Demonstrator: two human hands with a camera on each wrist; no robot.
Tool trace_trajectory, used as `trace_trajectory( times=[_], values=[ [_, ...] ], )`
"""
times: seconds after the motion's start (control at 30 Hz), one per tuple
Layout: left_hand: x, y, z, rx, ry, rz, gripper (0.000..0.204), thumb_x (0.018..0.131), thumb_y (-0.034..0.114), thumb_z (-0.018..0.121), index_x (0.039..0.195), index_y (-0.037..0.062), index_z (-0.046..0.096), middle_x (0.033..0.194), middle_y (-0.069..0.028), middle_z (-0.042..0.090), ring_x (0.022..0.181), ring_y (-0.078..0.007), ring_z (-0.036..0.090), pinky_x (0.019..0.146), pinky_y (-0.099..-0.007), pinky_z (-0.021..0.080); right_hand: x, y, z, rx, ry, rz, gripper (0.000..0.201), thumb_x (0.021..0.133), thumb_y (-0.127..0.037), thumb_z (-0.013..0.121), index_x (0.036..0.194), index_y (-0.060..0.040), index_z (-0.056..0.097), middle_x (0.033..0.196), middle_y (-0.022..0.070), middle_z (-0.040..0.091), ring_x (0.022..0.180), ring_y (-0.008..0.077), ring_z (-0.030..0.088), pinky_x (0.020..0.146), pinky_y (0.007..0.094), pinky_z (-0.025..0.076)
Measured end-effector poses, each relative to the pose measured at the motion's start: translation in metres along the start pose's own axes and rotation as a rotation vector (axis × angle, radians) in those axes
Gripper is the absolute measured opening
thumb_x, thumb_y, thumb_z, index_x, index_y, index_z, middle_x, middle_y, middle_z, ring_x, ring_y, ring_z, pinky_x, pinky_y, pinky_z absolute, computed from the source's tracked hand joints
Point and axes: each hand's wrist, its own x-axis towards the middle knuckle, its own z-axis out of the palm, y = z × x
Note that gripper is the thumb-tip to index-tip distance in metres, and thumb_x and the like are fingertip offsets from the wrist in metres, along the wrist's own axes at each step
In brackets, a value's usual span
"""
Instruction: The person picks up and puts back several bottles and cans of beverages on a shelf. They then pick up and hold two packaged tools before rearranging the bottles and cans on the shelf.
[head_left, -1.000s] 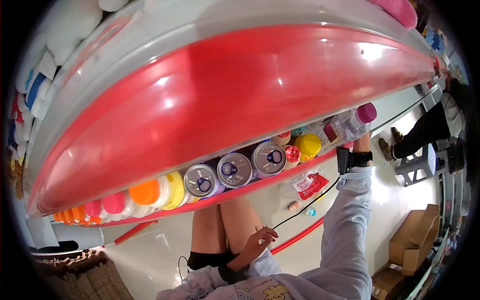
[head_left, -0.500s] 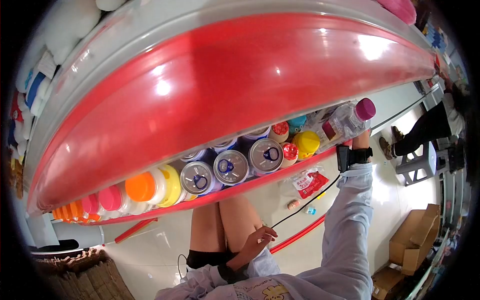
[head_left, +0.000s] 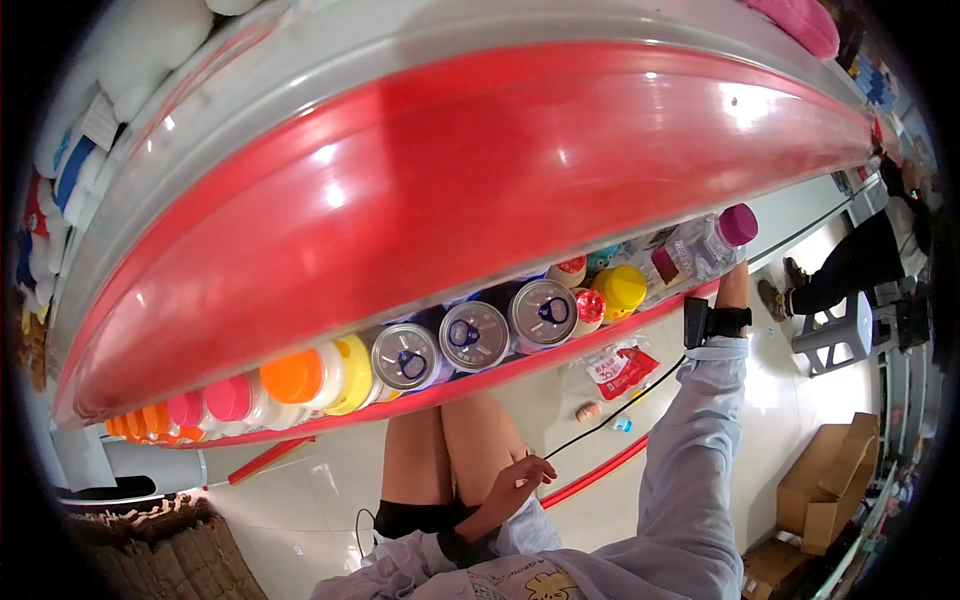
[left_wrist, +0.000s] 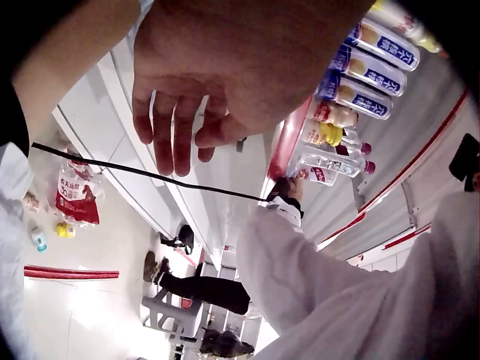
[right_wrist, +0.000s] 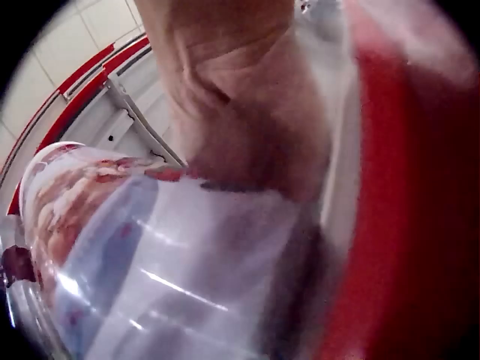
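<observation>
My left hand [head_left: 513,487] is over my lap, fingers loosely bent and holding nothing; in the left wrist view the same hand [left_wrist: 217,90] hangs relaxed. My right hand [head_left: 735,285] reaches up to the right end of the red-edged shelf, just below a clear bottle [head_left: 695,250] with a purple cap. In the right wrist view, this hand [right_wrist: 244,112] meets a large shiny container [right_wrist: 202,247] with a printed food picture. Its fingers are hidden behind that container, so I cannot tell whether they grip it.
Along the shelf stand several cans [head_left: 473,337], a yellow-capped bottle [head_left: 620,290] and orange-capped bottles [head_left: 290,377]. A large red translucent panel [head_left: 480,180] is above them. A red-and-white packet [head_left: 622,370] is on the floor. A grey stool [head_left: 840,335] and cardboard box [head_left: 825,485] are at right.
The head view has shifted slightly, so the rear cans seen half a second ago are again mostly covered by the red panel. Both hands stay in nearly the same places.
</observation>
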Motion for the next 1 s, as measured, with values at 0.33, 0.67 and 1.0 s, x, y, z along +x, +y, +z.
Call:
trace_trajectory(
  times=[0.33,0.67,1.0],
  values=[
    [0.002,-0.006,0.0,-0.082,0.04,0.035,0.025,0.099,0.024,0.05,0.104,0.0011,0.058,0.097,-0.0078,0.064,0.092,-0.017,0.061,0.084,-0.0304,0.048,0.003,0.0,0.003,0.011,0.005,-0.006,0.049,0.095,-0.026,0.05,0.136,0.0005,0.046,0.131,0.0102,0.054,0.118,0.0193,0.05,0.103,0.0307,0.033],
    [0.002,-0.006,-0.001,-0.041,0.042,0.035,0.013,0.098,0.004,0.046,0.106,-0.0006,0.054,0.099,-0.0081,0.062,0.095,-0.0174,0.062,0.086,-0.0295,0.049,0.004,-0.003,0.006,0.019,-0.004,-0.005,0.048,0.095,-0.026,0.05,0.135,0.0003,0.047,0.132,0.0097,0.054,0.119,0.0198,0.049,0.104,0.0312,0.032],
    [-0.002,0.013,-0.006,0.102,0.036,0.168,0.012,0.097,0.004,0.045,0.103,-0.0002,0.056,0.097,-0.0076,0.063,0.092,-0.0163,0.062,0.085,-0.0291,0.049,0.003,-0.013,0.006,0.046,-0.015,0.008,0.048,0.095,-0.026,0.05,0.135,0.0,0.047,0.133,0.0092,0.053,0.121,0.0202,0.048,0.106,0.0318,0.03]
  ],
)
